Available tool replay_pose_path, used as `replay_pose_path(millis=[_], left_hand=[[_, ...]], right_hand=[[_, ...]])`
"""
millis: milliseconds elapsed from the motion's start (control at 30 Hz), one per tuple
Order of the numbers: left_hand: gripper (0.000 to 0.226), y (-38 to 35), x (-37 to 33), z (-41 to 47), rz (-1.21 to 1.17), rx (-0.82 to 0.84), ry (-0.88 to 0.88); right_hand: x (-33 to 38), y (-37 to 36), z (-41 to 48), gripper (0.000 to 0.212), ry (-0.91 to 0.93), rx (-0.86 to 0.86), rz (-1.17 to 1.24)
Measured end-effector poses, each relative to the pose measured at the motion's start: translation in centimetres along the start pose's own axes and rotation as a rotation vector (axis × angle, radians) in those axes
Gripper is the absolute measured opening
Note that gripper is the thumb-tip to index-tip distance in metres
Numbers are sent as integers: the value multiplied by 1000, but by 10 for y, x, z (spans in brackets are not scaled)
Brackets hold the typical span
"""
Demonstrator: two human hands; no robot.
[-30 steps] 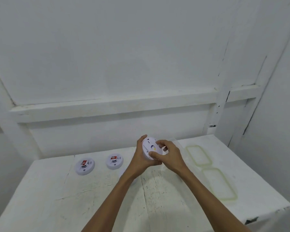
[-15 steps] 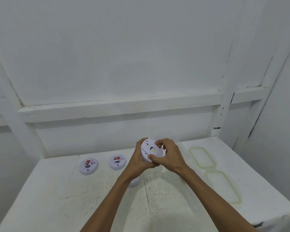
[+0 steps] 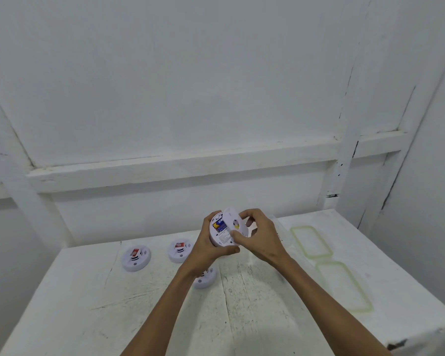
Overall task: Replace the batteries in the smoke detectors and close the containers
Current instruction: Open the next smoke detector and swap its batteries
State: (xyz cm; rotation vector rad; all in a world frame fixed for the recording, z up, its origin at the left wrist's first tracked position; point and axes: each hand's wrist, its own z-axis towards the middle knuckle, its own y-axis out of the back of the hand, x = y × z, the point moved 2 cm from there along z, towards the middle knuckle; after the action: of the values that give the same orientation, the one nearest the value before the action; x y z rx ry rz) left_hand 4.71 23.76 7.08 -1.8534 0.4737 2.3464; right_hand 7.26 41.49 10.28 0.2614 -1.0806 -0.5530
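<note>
Now the cover (image 3: 231, 218) is coming off the detector (image 3: 221, 238), baring a blue battery (image 3: 219, 224). Over the middle of the table (image 3: 242, 317), the left hand (image 3: 208, 244) is gripping the body while the right hand (image 3: 260, 238) is pinching the cover (likely steadying for the swap). Other detectors (image 3: 136, 255) are lying left and lids (image 3: 311, 241) right, with a white wall (image 3: 216, 86) standing far.

left hand (image 3: 205, 247): curled grip | right hand (image 3: 263, 238): pinching grip | forearms converging
</note>
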Motion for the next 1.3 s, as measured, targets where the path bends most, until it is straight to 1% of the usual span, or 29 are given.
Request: replay_pose_path(millis=[67,167,233,300,400,467,567,800,1100,1300], left_hand=[[93,4,4,0,-19,-3,24],[96,14,9,-3,-53,-32,66],[95,20,14,-5,-73,-39,94],[96,25,19,-8,-76,-27,115],[97,29,27,-10,-82,-5,132],[97,28,30,-11,-81,3,146],[95,27,34,-11,-55,11,152],[97,29,47,-15,-67,-1,191],[93,19,53,-17,-78,9,218],[92,16,59,-19,-89,10,225]], right_hand=[[-3,0,-3,48,-99,-44,44],[-15,2,-14,44,-335,-131,97],[-30,-1,-27,40,-431,-121,24],[-50,-13,-45,40,-466,-39,-114],[-81,-37,-73,44,-452,159,-347],[-93,-50,-88,40,-421,291,-491],[-102,-59,-98,37,-386,357,-583],[-115,-59,-98,37,-381,359,-633],[-124,-58,-99,34,-410,335,-614],[-119,-55,-88,21,-381,193,-500]])
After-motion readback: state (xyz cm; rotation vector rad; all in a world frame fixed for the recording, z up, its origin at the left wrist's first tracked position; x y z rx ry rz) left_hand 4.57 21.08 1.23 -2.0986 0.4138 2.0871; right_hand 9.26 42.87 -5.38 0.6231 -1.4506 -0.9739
